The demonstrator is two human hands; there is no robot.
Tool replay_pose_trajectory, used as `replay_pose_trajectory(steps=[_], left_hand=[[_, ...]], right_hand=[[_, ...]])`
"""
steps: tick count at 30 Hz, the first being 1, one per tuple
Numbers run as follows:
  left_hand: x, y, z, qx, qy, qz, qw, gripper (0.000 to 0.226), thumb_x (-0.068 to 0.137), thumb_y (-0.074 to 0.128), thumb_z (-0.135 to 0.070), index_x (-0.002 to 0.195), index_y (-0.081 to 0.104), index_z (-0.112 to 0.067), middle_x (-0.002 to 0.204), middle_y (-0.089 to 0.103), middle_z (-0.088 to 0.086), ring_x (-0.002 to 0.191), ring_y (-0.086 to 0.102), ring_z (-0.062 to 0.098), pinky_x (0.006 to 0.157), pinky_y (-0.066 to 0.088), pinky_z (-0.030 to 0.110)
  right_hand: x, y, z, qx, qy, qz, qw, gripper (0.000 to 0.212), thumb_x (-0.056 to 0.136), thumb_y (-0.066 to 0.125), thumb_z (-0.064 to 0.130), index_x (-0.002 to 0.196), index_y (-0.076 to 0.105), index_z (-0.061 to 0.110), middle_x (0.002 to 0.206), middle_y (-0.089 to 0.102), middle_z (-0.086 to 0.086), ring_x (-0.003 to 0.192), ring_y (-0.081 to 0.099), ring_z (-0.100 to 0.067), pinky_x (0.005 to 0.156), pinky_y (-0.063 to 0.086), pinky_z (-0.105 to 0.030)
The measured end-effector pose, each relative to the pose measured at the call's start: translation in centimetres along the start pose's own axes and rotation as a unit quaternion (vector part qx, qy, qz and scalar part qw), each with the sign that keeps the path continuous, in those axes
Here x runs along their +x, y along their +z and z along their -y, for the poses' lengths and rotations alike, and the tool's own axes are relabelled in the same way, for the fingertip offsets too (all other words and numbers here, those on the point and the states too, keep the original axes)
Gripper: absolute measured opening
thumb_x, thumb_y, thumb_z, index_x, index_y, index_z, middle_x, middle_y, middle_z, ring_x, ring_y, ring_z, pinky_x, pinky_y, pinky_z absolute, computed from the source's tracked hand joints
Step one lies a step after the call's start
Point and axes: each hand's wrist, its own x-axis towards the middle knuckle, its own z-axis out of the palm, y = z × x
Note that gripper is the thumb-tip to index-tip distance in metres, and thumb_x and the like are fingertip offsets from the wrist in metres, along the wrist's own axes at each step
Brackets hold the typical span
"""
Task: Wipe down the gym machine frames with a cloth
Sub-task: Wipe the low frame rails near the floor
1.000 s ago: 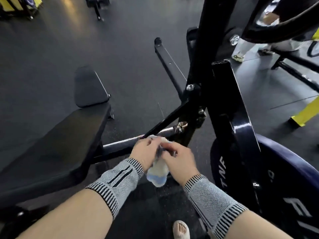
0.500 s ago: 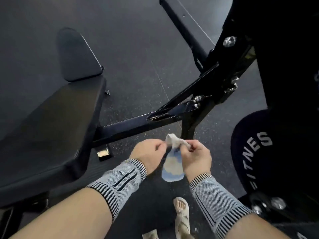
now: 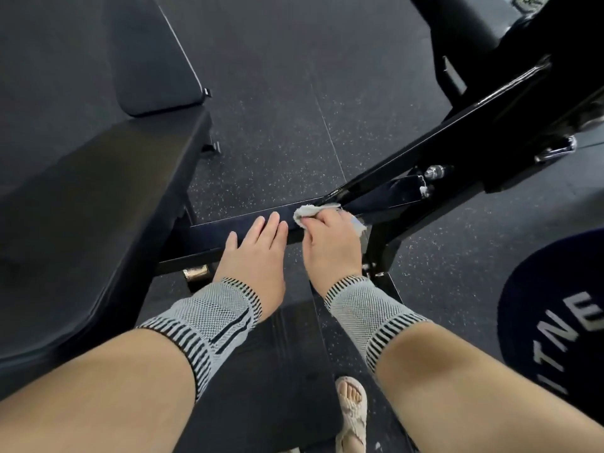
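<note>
- A black padded bench (image 3: 98, 197) fills the left side, its smaller pad (image 3: 150, 57) tilted up beyond it; dark speckled floor (image 3: 277, 119) lies behind.
- The frame bar (image 3: 215, 238) runs out from under the bench, its long axis going left to right and rising slightly toward the right; a brass-coloured fitting (image 3: 195, 272) sits just below it near the bench.
- The left hand (image 3: 258, 253) lies flat on the bar, fingers straight and together, holding nothing; a knit wrist sleeve (image 3: 212, 322) covers the wrist.
- The right hand (image 3: 331, 243), just beside it, has its fingers curled round a bunched white cloth (image 3: 309, 213), pressing it on the bar where a diagonal strut (image 3: 441, 142) meets it; the hand hides most of the cloth.
- The strut climbs to the upper right; bolts (image 3: 433, 171) show at its joint.
- A sandalled foot (image 3: 351, 410) stands on the floor below the right forearm.
- A round dark plate (image 3: 539, 305) with white letters sits at the right edge, partly cut off.
</note>
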Motion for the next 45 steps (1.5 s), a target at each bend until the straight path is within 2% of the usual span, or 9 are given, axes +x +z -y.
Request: replay_pose_trajectory(steps=[4, 8, 16, 20, 25, 33, 38, 43, 45], left_hand=[[0.1, -0.4, 0.3, -0.02, 0.003, 0.018, 1.0, 0.083, 0.095, 0.047, -0.027, 0.152, -0.012, -0.017, 0.16, -0.021, -0.002, 0.148, -0.012, 0.018, 0.119, 0.008, 0.05], [0.1, -0.2, 0.1, -0.022, 0.001, 0.018, 1.0, 0.084, 0.094, 0.048, -0.025, 0.152, -0.012, -0.017, 0.16, -0.021, -0.001, 0.148, -0.013, 0.018, 0.118, 0.008, 0.052], [0.1, 0.2, 0.0, -0.039, -0.007, 0.013, 0.999, 0.084, 0.094, 0.046, -0.021, 0.152, -0.014, -0.018, 0.159, -0.023, -0.002, 0.148, -0.015, 0.018, 0.117, 0.006, 0.053], [-0.1, 0.2, 0.1, -0.052, -0.006, 0.005, 0.999, 0.084, 0.094, 0.046, -0.024, 0.152, -0.015, -0.019, 0.159, -0.021, -0.004, 0.148, -0.014, 0.017, 0.117, 0.006, 0.053], [0.1, 0.1, 0.2, -0.05, -0.004, 0.012, 0.999, 0.081, 0.094, 0.044, -0.021, 0.152, -0.013, -0.019, 0.159, -0.022, -0.003, 0.148, -0.014, 0.018, 0.116, 0.005, 0.054], [0.2, -0.1, 0.2, -0.052, -0.003, 0.009, 0.999, 0.082, 0.094, 0.045, -0.022, 0.152, -0.011, -0.019, 0.16, -0.02, -0.004, 0.148, -0.012, 0.017, 0.117, 0.006, 0.055], [0.1, 0.2, 0.1, -0.055, -0.007, 0.014, 0.998, 0.083, 0.094, 0.047, -0.019, 0.152, -0.013, -0.019, 0.159, -0.023, -0.003, 0.148, -0.015, 0.018, 0.117, 0.004, 0.054], [0.1, 0.0, 0.1, -0.052, -0.013, 0.018, 0.998, 0.083, 0.094, 0.046, -0.021, 0.152, -0.014, -0.02, 0.159, -0.023, -0.005, 0.148, -0.015, 0.016, 0.117, 0.004, 0.055], [0.2, -0.2, 0.1, -0.048, -0.01, 0.022, 0.999, 0.084, 0.094, 0.046, -0.021, 0.152, -0.015, -0.02, 0.159, -0.023, -0.005, 0.148, -0.015, 0.016, 0.117, 0.004, 0.055]], right_hand=[[-1.1, -1.2, -3.3, -0.118, -0.029, 0.009, 0.993, 0.048, 0.07, 0.073, 0.012, 0.117, 0.067, 0.022, 0.106, 0.065, 0.002, 0.105, 0.059, -0.027, 0.081, 0.049, -0.043], [-1.1, -0.8, -0.8, -0.169, -0.037, 0.12, 0.978, 0.065, 0.07, 0.071, 0.015, 0.132, 0.054, 0.022, 0.121, 0.057, 0.002, 0.112, 0.052, -0.026, 0.092, 0.043, -0.045], [-1.4, -2.2, -1.9, -0.184, 0.025, 0.126, 0.974, 0.068, 0.075, 0.068, 0.018, 0.138, 0.043, 0.023, 0.132, 0.044, 0.0, 0.124, 0.037, -0.025, 0.101, 0.034, -0.046], [-1.3, -1.1, 1.0, -0.138, -0.06, 0.187, 0.971, 0.066, 0.09, 0.047, 0.019, 0.15, 0.02, 0.024, 0.149, 0.027, 0.006, 0.137, 0.023, -0.02, 0.115, 0.015, -0.043], [-1.5, -2.4, -3.1, -0.161, 0.014, 0.127, 0.979, 0.061, 0.082, 0.059, 0.016, 0.139, 0.041, 0.025, 0.139, 0.041, 0.003, 0.131, 0.032, -0.021, 0.11, 0.024, -0.044], [-1.3, -2.1, -0.7, -0.163, -0.056, 0.191, 0.966, 0.069, 0.086, 0.052, 0.017, 0.147, 0.022, 0.028, 0.148, 0.024, 0.009, 0.138, 0.02, -0.017, 0.116, 0.008, -0.046], [-1.5, -3.1, -2.5, -0.178, 0.057, 0.166, 0.968, 0.067, 0.083, 0.058, 0.021, 0.144, 0.03, 0.025, 0.142, 0.032, 0.001, 0.135, 0.025, -0.022, 0.116, 0.016, -0.048], [-1.2, -2.5, -0.4, -0.166, -0.07, 0.196, 0.964, 0.07, 0.087, 0.053, 0.019, 0.149, 0.023, 0.027, 0.147, 0.028, 0.007, 0.138, 0.021, -0.021, 0.118, 0.006, -0.051], [-0.9, -3.1, -2.0, -0.165, -0.022, 0.176, 0.97, 0.062, 0.087, 0.056, 0.021, 0.144, 0.032, 0.028, 0.144, 0.031, 0.007, 0.136, 0.023, -0.02, 0.119, 0.01, -0.049]])
